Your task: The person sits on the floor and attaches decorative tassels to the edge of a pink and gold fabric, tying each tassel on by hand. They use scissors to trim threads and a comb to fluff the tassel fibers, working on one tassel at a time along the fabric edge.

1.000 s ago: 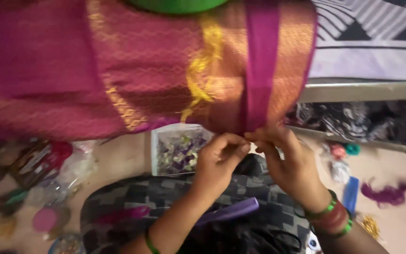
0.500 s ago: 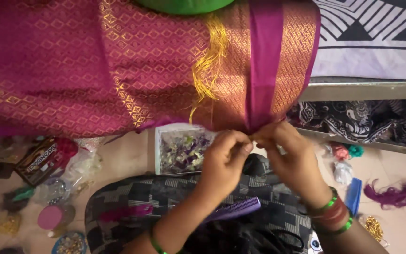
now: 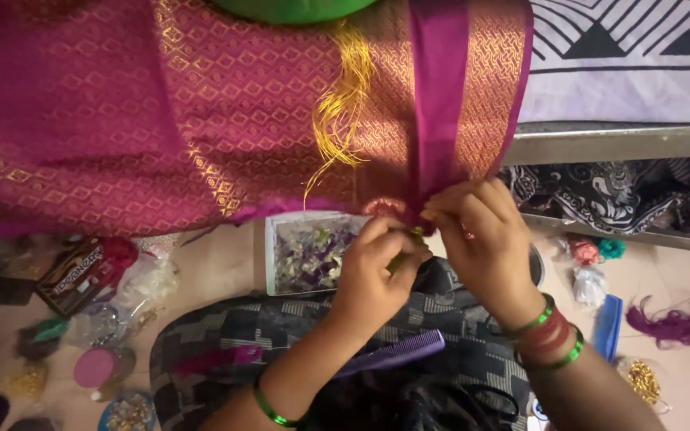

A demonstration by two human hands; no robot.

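Magenta silk hem, pinched between both grips

A single head-worn camera is looking steeply down from above and behind the person's forearms, which are entering from the bottom edge. It is sitting close, so the left hand and the right hand are filling the lower middle of the view. Beyond the hands, the magenta cloth is spanning the upper frame, cut off at the top and left edges. Below and to either side of the hands the floor is showing, and past the right hand the patterned bed cover is filling the upper right corner.
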